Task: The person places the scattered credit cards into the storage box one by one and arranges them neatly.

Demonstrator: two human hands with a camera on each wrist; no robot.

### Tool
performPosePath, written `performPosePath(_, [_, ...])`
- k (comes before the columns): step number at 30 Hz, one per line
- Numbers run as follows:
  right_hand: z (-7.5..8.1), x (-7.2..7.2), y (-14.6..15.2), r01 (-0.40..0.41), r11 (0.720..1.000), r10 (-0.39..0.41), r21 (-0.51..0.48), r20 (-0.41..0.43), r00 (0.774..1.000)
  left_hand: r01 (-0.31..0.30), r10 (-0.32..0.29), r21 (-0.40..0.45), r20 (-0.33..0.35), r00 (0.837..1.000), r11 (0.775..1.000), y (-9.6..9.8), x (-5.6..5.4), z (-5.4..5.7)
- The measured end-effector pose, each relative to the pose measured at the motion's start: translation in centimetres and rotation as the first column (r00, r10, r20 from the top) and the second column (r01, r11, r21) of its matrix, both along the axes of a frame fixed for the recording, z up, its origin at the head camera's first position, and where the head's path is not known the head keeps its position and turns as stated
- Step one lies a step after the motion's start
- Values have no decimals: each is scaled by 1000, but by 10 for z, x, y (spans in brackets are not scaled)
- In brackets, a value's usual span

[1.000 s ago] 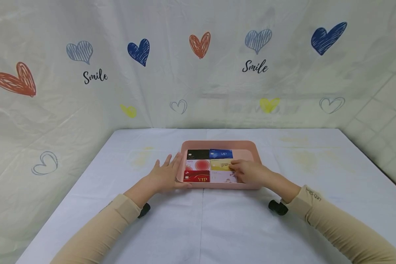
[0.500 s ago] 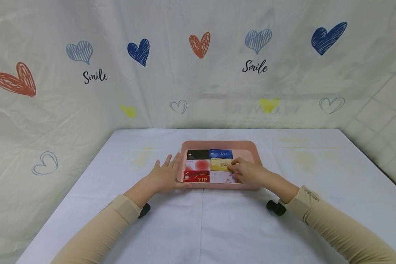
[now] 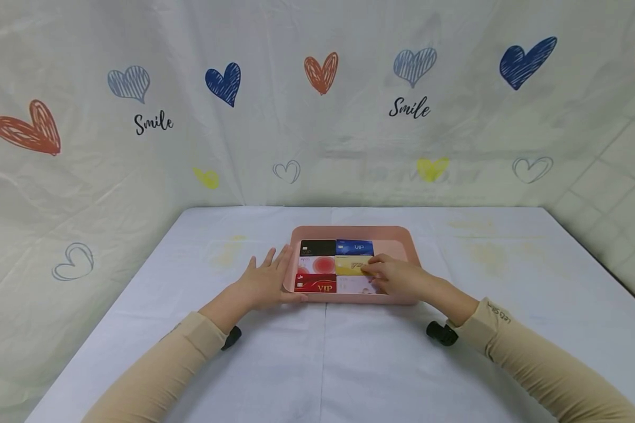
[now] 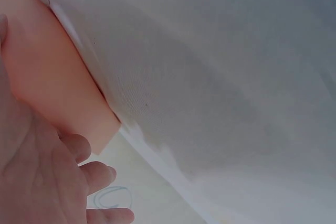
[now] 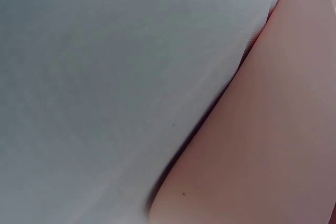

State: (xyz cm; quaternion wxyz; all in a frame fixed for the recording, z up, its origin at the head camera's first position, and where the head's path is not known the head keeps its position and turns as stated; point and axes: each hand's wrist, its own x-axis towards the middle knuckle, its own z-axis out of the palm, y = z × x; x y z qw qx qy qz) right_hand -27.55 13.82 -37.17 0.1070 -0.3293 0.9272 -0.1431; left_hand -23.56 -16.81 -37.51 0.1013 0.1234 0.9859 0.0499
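A pink tray [image 3: 391, 299] holds several cards laid in two columns: black [image 3: 312, 247], blue [image 3: 353, 246], white with a red circle [image 3: 324, 264], red [image 3: 314, 282], yellow [image 3: 347, 265] and pale white [image 3: 351, 285]. My left hand [image 3: 266, 281] lies along the tray's left side, fingers spread, thumb at the front corner. In the left wrist view, several fingers sit beside the pink tray wall [image 4: 63, 72]. My right hand [image 3: 399, 276] is over the tray's right part, fingertips pinching the yellow card's right end. The other fingers overlap the white card's right end.
White cloth [image 3: 275, 364] covers the table. Behind it hangs a pale curtain [image 3: 360, 135] printed with hearts and words. A dark wrist camera [image 3: 442, 333] sits below the right cuff, and another [image 3: 231, 338] by the left cuff.
My right hand has shifted slightly left, and the yellow card has slid left with it, now against the card with the red circle. The left hand and tray have stayed put.
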Motion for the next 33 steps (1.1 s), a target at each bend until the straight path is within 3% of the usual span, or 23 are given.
performPosePath(13, [1,0,4,21,1000,-21,-15,26,999,8,-8,-10,-1,1000,1000,2,-2,-1])
performPosePath(22, [7,-1,18,42,992,-33,-117,73,997,13,-13,-1,32,999,1000,0,-7,2])
performPosePath(29, [23,0,34,6,979,26,-203,152,988,33,-34,20,36,999,999,-5,-10,13])
performPosePath(33, [27,2,42,-11,965,42,-260,114,993,15,-15,33,3,1000,999,-8,-14,15])
